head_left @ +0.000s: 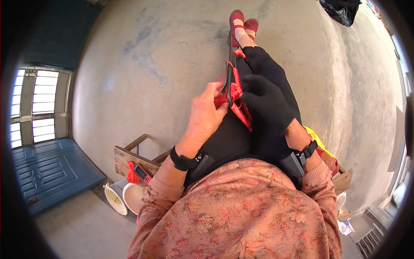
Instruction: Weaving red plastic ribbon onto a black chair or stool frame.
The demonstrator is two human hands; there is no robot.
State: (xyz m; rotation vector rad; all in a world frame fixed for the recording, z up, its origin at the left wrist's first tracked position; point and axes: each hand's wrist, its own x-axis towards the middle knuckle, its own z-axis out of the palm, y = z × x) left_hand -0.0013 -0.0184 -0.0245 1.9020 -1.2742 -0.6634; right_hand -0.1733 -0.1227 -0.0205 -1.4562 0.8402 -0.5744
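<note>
Over my lap lies a long, narrow dark frame (230, 64), its far end near my shoes. Bright red cord (235, 90) is wound and knotted about its near end, and a loop of it hangs over my thigh. My left hand (207, 110), bare, pinches a red bundle of this cord at the left of the frame. On the other side, my right hand (268, 102) wears a black glove. Its fingers are curled in against the cord; what lies between them is hidden, dark against my black trousers (276, 73).
A wooden bench (140, 162) under me carries a red ball of cord (132, 173) and a mobile phone (141, 172) at left. Pale buckets (115, 199) stand below. A yellow and red bag (321, 142) lies at my right. A black plastic bag (341, 11) sits far right.
</note>
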